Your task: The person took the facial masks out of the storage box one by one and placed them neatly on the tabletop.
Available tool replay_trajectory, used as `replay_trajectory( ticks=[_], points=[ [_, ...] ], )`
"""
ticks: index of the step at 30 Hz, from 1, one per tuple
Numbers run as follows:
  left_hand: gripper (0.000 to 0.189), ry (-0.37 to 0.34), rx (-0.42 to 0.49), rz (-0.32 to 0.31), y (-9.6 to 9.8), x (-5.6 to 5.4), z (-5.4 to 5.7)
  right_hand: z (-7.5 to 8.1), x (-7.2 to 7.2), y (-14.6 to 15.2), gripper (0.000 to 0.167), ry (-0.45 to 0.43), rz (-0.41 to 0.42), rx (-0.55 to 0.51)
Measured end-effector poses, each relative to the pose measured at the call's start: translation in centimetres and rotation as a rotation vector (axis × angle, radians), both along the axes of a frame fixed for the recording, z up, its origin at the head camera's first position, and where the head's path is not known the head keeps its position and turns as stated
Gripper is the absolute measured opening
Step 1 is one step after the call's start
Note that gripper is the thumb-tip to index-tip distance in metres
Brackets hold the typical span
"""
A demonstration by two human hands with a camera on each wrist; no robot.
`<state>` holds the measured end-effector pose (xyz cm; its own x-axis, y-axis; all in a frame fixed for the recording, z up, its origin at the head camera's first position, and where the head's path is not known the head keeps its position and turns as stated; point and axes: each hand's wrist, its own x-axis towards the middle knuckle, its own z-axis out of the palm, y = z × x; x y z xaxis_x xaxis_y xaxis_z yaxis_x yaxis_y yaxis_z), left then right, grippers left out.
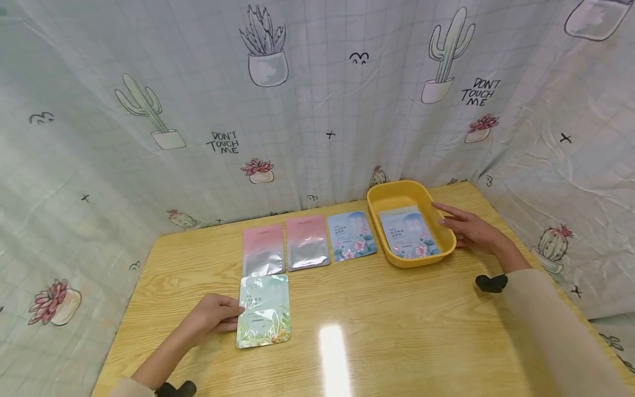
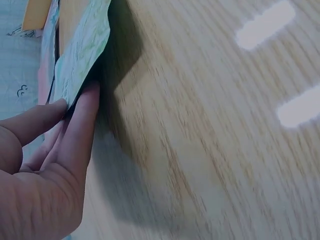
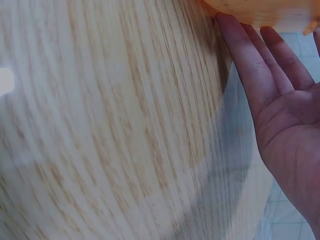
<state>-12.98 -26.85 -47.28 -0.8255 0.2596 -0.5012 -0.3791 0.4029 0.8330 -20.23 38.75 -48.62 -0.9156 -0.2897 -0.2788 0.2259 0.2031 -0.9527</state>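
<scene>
My left hand pinches the left edge of a pale green face mask packet between thumb and fingers. In the left wrist view, that packet is tilted, with its shadow on the wood beneath it. At the back right, my right hand touches the right side of a yellow plastic basket, its fingers stretched out against the outer wall. Inside the basket lies a blue face mask packet with pink flowers, over another pale edge.
Two pink-and-silver packets, the left one and the right one, lie in a row with a blue flowered packet left of the basket. A cactus-print curtain hangs behind and beside the wooden table.
</scene>
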Motion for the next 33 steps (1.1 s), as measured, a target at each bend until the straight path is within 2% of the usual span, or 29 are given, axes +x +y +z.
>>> replay_trajectory(
  ticks=[2, 5, 12, 19, 22, 25, 29, 33],
  points=[
    [0.020, 0.021, -0.020, -0.006, -0.1, 0.1, 0.1, 0.0, 0.0, 0.0, 0.063, 0.001, 0.002, -0.002],
    [0.015, 0.058, -0.096, 0.003, 0.0, 0.2, 0.1, 0.1, 0.0, 0.0, 0.063, -0.003, 0.005, -0.009],
    [0.008, 0.105, -0.252, 0.072, 0.8, 0.2, -0.1, 0.2, 0.0, 0.0, 0.064, -0.012, 0.000, -0.015],
    [0.008, 0.108, -0.276, 0.117, 1.1, 0.4, -0.3, 0.2, -0.1, 0.0, 0.064, -0.027, -0.001, -0.026],
    [0.010, 0.132, -0.288, 0.116, 1.2, 0.4, -0.4, 0.3, 0.0, 0.0, 0.064, -0.020, -0.008, -0.022],
    [0.011, 0.196, -0.357, 0.075, 1.1, 0.8, -0.4, 0.1, 0.1, 0.0, 0.065, -0.009, -0.006, 0.004],
    [0.014, 0.354, -0.502, -0.020, 1.0, 1.7, 0.0, -0.2, 0.2, 0.0, 0.067, -0.003, 0.007, 0.035],
    [0.008, 0.508, -0.596, -0.059, 1.0, 1.8, 1.1, -0.4, 0.0, 0.2, 0.065, 0.010, 0.001, 0.023]
  ],
)
